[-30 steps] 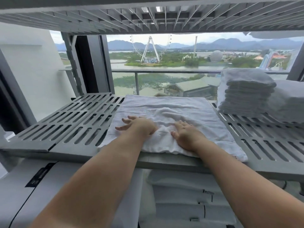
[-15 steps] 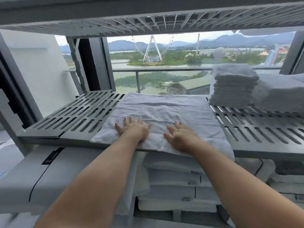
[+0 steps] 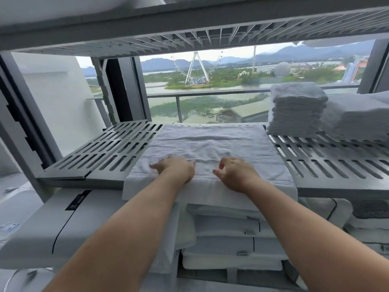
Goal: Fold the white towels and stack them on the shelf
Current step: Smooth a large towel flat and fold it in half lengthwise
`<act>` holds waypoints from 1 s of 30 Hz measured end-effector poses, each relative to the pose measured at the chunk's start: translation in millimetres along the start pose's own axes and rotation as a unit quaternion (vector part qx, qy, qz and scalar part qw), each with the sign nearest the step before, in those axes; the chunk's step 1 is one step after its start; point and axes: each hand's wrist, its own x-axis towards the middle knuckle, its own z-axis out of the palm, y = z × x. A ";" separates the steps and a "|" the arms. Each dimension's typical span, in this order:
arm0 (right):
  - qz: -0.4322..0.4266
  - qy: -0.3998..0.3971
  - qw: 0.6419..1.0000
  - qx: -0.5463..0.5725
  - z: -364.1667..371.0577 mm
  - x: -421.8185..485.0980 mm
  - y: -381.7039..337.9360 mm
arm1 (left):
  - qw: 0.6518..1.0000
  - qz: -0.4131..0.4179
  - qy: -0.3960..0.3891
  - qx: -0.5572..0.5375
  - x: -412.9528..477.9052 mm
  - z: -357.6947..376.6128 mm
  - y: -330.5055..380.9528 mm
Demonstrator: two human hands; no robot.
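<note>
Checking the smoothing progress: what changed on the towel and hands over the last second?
The white terry towel spread on the grey slotted shelf lost its bunched wrinkles. The left hand turned its flat fingers leftward; the right hand curled its fingers, grip unclear. The stack of folded white towels stayed put.

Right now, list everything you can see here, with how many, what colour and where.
Spread towel: one, white, centre of the slotted shelf, front edge overhanging.
Slotted shelf: one, grey, across the middle.
Folded towel stacks: two, white, right end of that shelf.
Upper shelf: one, grey, overhead.
Folded linens: several, white, below the shelf.
Ferris wheel: one, white, outside the window.
Left hand: one, flat on the spread towel.
Right hand: one, on the spread towel, fingers bent, grip unclear.
</note>
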 end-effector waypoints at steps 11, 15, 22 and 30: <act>0.017 0.090 0.995 -0.035 -4.5 108.1 32.2 | 0.977 0.146 0.146 -0.046 116.5 -14.9 21.0; 0.036 0.031 0.999 -0.021 1.5 157.0 40.7 | 0.953 0.254 0.148 -0.075 164.0 -12.4 39.0; 0.004 -0.020 0.999 -0.033 7.0 203.3 56.0 | 0.965 0.257 0.042 -0.033 226.4 -17.4 54.8; 0.041 0.027 0.998 -0.048 -13.0 245.5 69.5 | 0.969 0.216 -0.120 -0.008 244.4 -45.9 61.9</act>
